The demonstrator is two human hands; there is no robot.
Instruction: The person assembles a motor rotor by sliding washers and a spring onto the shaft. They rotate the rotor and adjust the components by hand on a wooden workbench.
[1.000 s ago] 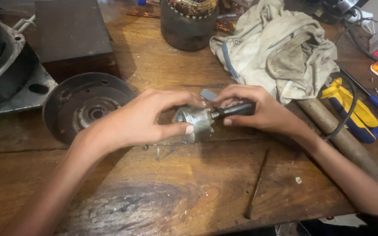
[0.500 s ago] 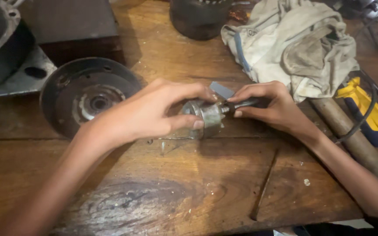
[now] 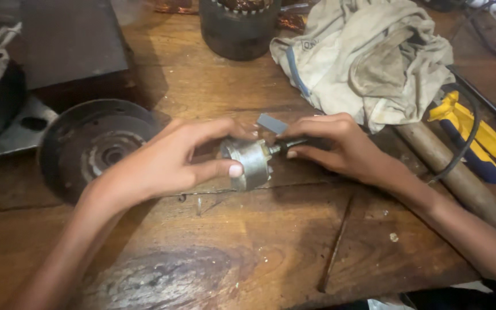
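left hand (image 3: 170, 163) gripped the small grey metal cylindrical rotor (image 3: 249, 163) at table centre to steady it, while right hand (image 3: 337, 146), at three o'clock, pinched its dark steel shaft (image 3: 287, 145); crumpled beige cloth (image 3: 368, 57) lay at one o'clock.

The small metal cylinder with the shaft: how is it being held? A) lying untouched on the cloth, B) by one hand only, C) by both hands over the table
C: the left hand grips the metal cylinder, and the right hand holds its shaft.
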